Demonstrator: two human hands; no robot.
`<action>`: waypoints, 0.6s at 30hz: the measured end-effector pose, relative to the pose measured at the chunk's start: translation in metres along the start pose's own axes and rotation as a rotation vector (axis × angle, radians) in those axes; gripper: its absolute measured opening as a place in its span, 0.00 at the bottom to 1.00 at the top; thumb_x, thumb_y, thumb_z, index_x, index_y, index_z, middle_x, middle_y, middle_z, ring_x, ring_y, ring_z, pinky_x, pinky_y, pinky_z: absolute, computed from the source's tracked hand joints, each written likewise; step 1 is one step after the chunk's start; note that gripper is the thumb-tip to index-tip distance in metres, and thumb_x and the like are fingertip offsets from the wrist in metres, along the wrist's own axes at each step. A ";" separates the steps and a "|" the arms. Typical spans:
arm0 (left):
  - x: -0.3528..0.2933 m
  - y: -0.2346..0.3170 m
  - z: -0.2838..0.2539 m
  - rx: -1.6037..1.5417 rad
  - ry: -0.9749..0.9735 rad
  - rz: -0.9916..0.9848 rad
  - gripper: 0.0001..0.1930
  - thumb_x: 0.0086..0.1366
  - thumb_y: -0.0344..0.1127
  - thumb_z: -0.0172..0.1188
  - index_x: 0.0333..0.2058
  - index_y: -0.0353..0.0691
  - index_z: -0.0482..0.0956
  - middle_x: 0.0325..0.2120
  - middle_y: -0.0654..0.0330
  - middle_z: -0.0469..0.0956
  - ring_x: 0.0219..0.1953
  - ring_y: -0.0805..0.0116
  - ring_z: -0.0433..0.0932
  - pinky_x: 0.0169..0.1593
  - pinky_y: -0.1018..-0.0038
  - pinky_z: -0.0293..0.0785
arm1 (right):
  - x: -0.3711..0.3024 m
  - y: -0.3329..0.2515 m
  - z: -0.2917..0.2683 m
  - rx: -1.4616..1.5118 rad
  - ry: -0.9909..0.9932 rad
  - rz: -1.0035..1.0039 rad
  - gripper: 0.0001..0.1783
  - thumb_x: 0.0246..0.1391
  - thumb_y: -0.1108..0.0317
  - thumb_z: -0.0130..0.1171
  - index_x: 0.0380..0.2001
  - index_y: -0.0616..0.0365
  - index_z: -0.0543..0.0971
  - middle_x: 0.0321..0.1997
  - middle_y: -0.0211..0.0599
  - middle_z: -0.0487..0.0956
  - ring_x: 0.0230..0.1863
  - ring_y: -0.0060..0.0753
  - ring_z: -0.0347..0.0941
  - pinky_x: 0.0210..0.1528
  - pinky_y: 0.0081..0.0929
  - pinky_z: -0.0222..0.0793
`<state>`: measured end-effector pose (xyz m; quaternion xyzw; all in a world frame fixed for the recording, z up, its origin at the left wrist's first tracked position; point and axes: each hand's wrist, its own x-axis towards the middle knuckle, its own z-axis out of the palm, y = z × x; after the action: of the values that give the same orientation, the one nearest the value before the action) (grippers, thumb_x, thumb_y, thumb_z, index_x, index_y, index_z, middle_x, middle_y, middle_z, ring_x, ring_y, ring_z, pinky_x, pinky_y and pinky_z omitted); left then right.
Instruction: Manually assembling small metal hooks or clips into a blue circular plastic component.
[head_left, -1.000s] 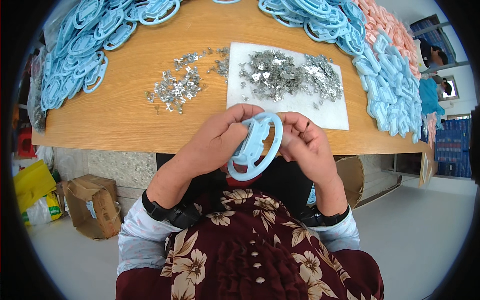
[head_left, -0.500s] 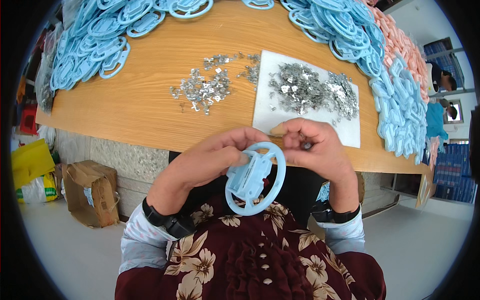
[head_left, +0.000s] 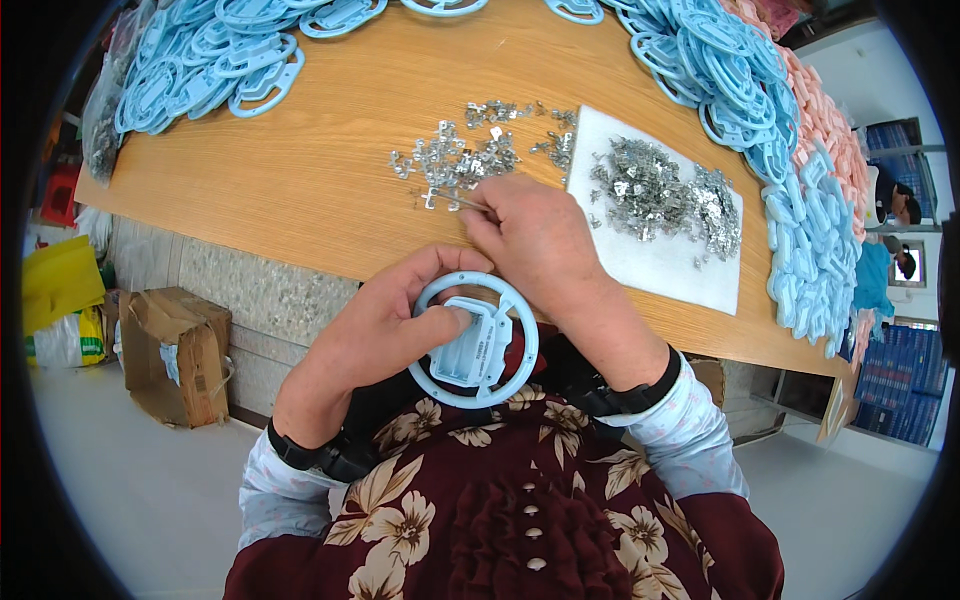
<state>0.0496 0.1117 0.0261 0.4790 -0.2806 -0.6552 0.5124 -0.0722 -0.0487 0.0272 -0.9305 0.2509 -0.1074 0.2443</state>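
My left hand [head_left: 385,325] grips a light blue plastic toy steering wheel [head_left: 517,368], thumb over its boxy hollow middle part. The wheel is held above my lap, with the hollow side up. My right hand [head_left: 540,235] is closed round a thin metal tool [head_left: 462,201]; its exact kind is hard to make out. The tool's tip reaches to the near edge of a loose pile of small silver metal clips [head_left: 450,158] on the wooden table.
Right of the pile, a white foam sheet [head_left: 712,290] bears heaps of small metal parts [head_left: 650,185]. Blue wheels [head_left: 215,60] are stacked far left and far right. Blue parts [head_left: 808,250] and pink parts [head_left: 825,130] lie along the right side. A cardboard box [head_left: 170,355] stands on the floor.
My right hand has moved forward and left, from beside the wheel to the clip pile. The wheel has turned so its hollow side faces up. The view has shifted slightly.
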 end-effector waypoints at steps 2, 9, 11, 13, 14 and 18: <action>0.000 0.003 0.000 -0.001 0.019 -0.005 0.24 0.63 0.24 0.56 0.59 0.34 0.68 0.47 0.63 0.79 0.48 0.78 0.77 0.54 0.77 0.74 | -0.002 0.004 -0.004 -0.039 0.022 -0.021 0.08 0.57 0.65 0.58 0.31 0.58 0.77 0.34 0.45 0.79 0.37 0.53 0.78 0.38 0.46 0.73; 0.010 0.002 0.001 -0.027 0.163 0.007 0.15 0.74 0.40 0.52 0.50 0.35 0.78 0.42 0.64 0.79 0.41 0.78 0.76 0.46 0.76 0.74 | -0.018 0.014 -0.030 -0.016 0.139 -0.210 0.05 0.51 0.69 0.64 0.32 0.56 0.79 0.31 0.38 0.79 0.33 0.47 0.78 0.34 0.40 0.73; 0.012 0.010 0.006 0.014 0.206 0.005 0.18 0.76 0.43 0.50 0.47 0.35 0.80 0.39 0.64 0.79 0.40 0.78 0.76 0.46 0.76 0.73 | -0.021 0.016 -0.037 -0.053 0.177 -0.321 0.08 0.45 0.74 0.69 0.30 0.56 0.80 0.28 0.36 0.79 0.28 0.40 0.78 0.30 0.34 0.73; 0.020 0.011 0.003 0.042 0.172 -0.026 0.17 0.76 0.44 0.50 0.46 0.36 0.79 0.35 0.66 0.80 0.36 0.80 0.77 0.41 0.79 0.74 | -0.025 0.016 -0.041 -0.088 0.187 -0.416 0.09 0.44 0.75 0.69 0.30 0.55 0.80 0.28 0.35 0.79 0.28 0.39 0.77 0.30 0.33 0.73; 0.022 0.011 0.002 0.055 0.155 -0.041 0.17 0.76 0.45 0.51 0.45 0.36 0.78 0.33 0.66 0.80 0.34 0.81 0.77 0.39 0.80 0.75 | -0.026 0.016 -0.042 -0.105 0.192 -0.463 0.09 0.44 0.75 0.70 0.30 0.55 0.80 0.27 0.35 0.79 0.28 0.39 0.77 0.30 0.33 0.74; 0.026 0.014 0.008 -0.063 0.042 -0.035 0.13 0.74 0.42 0.55 0.43 0.38 0.78 0.32 0.69 0.79 0.30 0.84 0.76 0.35 0.84 0.73 | -0.033 0.015 -0.044 -0.076 0.212 -0.491 0.10 0.43 0.76 0.70 0.30 0.55 0.80 0.28 0.34 0.80 0.28 0.38 0.77 0.30 0.32 0.73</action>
<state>0.0473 0.0814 0.0323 0.4813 -0.2405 -0.6623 0.5214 -0.1212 -0.0606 0.0550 -0.9555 0.0455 -0.2509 0.1483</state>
